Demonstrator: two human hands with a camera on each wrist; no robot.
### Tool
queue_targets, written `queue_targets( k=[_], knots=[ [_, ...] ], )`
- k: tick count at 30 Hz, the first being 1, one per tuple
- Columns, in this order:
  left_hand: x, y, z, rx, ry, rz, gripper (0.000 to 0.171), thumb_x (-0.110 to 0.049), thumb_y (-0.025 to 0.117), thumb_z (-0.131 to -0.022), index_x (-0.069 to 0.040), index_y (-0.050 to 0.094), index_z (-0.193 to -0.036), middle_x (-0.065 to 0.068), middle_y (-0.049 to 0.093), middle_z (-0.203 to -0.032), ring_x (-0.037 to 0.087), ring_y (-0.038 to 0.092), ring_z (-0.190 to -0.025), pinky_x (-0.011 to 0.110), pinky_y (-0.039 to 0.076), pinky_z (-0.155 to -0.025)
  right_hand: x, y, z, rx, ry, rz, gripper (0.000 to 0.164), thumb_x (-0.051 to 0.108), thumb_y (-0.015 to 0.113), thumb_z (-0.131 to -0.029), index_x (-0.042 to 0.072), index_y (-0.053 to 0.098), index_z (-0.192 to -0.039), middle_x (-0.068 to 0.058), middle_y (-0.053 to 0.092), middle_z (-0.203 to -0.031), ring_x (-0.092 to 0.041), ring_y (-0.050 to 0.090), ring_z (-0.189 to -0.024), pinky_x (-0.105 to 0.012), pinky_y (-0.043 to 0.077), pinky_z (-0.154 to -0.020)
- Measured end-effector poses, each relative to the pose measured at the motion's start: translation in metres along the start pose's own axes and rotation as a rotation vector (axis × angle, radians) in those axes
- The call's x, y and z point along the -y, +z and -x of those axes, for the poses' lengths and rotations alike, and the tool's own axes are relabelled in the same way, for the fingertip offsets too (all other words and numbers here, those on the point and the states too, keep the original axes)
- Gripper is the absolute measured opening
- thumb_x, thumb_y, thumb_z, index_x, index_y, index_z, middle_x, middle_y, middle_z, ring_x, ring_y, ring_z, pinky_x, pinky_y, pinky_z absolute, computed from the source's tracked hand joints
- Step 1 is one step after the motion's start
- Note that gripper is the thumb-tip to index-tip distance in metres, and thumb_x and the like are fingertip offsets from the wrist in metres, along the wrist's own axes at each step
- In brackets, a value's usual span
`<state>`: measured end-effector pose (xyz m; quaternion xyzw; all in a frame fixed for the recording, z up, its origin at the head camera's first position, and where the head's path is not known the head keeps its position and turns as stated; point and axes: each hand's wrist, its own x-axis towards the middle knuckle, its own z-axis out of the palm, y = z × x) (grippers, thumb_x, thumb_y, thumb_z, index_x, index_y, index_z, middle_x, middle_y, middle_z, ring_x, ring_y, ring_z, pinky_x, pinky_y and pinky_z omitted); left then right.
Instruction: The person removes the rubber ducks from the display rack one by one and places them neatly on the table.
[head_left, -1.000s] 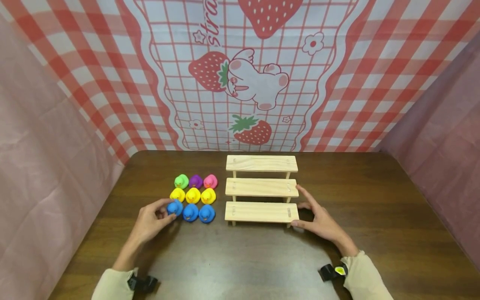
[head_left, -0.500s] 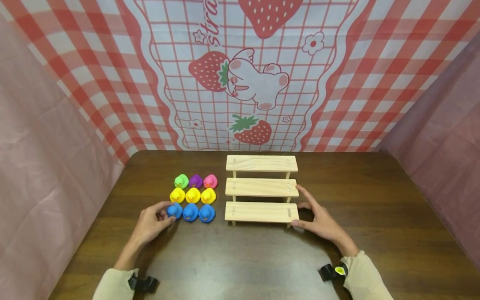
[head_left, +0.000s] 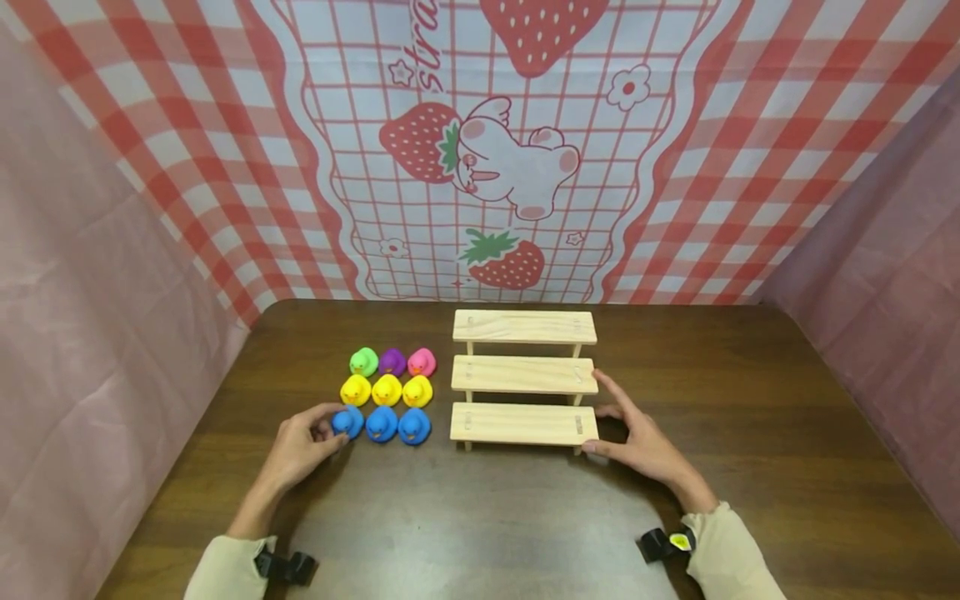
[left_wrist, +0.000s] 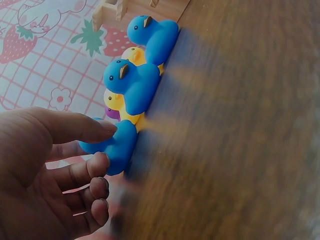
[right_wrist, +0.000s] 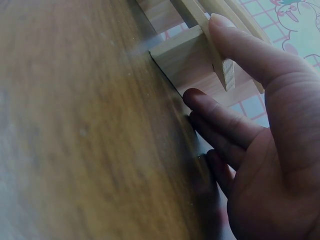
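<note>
My left hand [head_left: 303, 446] pinches the leftmost blue rubber duck [head_left: 347, 422] between thumb and forefinger, at the table's left side. In the left wrist view my thumb lies across this blue duck [left_wrist: 117, 147], and its other fingers curl loosely beside it. Two more blue ducks [head_left: 382, 424] stand in line to its right. At the right end of a three-tier wooden shelf [head_left: 517, 423], my right hand [head_left: 645, 442] rests with fingers spread. Its thumb touches the front tier's edge in the right wrist view, while the fingertips lie near the wooden side panel [right_wrist: 185, 62].
Behind the blue ducks are a row of yellow ducks [head_left: 387, 391] and a row with a green [head_left: 363, 362], a purple [head_left: 392, 362] and a pink duck [head_left: 422, 362]. A strawberry-print cloth [head_left: 487, 208] hangs behind the brown table [head_left: 480, 517].
The pinched blue duck has shifted slightly toward the front, away from the yellow duck, and now lines up with the other blue ducks. My right hand has stayed at the shelf.
</note>
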<state>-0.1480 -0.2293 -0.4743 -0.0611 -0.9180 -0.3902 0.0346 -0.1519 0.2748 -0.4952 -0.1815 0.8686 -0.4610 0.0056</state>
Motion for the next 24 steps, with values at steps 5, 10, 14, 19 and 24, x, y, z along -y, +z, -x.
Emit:
queue_targets(
  k=[5,10,14,19,24],
  knots=[
    [-0.002,0.0,0.0,0.005,-0.009,-0.004,0.038,-0.003,0.077,-0.081,0.001,0.068,-0.117,0.002,0.059,-0.069,0.001,0.047,-0.059,0.02,0.041,-0.056,-0.001,0.0,0.001,-0.001,0.006,0.011,0.104,0.02,0.084,-0.081,0.03,0.018,-0.161,-0.012,0.073,-0.116,-0.009,0.06,-0.117,-0.07,0.032,-0.105],
    [-0.002,-0.001,0.001,0.01,-0.007,-0.005,0.042,-0.004,0.078,-0.08,-0.001,0.067,-0.119,0.002,0.059,-0.069,0.001,0.048,-0.06,0.02,0.042,-0.057,-0.001,0.0,0.001,-0.004,0.005,0.015,0.104,0.02,0.084,-0.081,0.03,0.018,-0.161,-0.012,0.073,-0.116,-0.011,0.061,-0.117,-0.071,0.032,-0.105],
    [-0.004,-0.004,0.001,0.0,0.008,-0.015,0.045,-0.008,0.081,-0.078,-0.001,0.065,-0.12,0.002,0.059,-0.07,0.001,0.048,-0.061,0.02,0.042,-0.058,-0.002,0.0,0.001,-0.004,0.004,0.013,0.105,0.02,0.084,-0.08,0.03,0.018,-0.161,-0.013,0.073,-0.115,-0.008,0.061,-0.115,-0.071,0.032,-0.105],
    [-0.01,-0.007,-0.001,-0.044,0.022,-0.059,0.046,-0.016,0.084,-0.079,-0.002,0.066,-0.119,0.007,0.062,-0.08,0.008,0.052,-0.071,0.022,0.043,-0.064,-0.001,0.0,0.001,0.002,0.001,-0.007,0.105,0.018,0.084,-0.081,0.029,0.018,-0.161,-0.015,0.072,-0.117,0.001,0.06,-0.113,-0.07,0.031,-0.106],
    [-0.019,-0.005,-0.006,-0.096,0.039,-0.109,0.057,-0.024,0.083,-0.08,-0.002,0.062,-0.128,0.018,0.064,-0.108,0.028,0.057,-0.095,0.039,0.046,-0.083,0.002,-0.003,0.002,0.008,0.004,0.0,0.102,0.017,0.082,-0.082,0.026,0.018,-0.161,-0.015,0.072,-0.117,-0.002,0.061,-0.113,-0.068,0.032,-0.106]
  ],
)
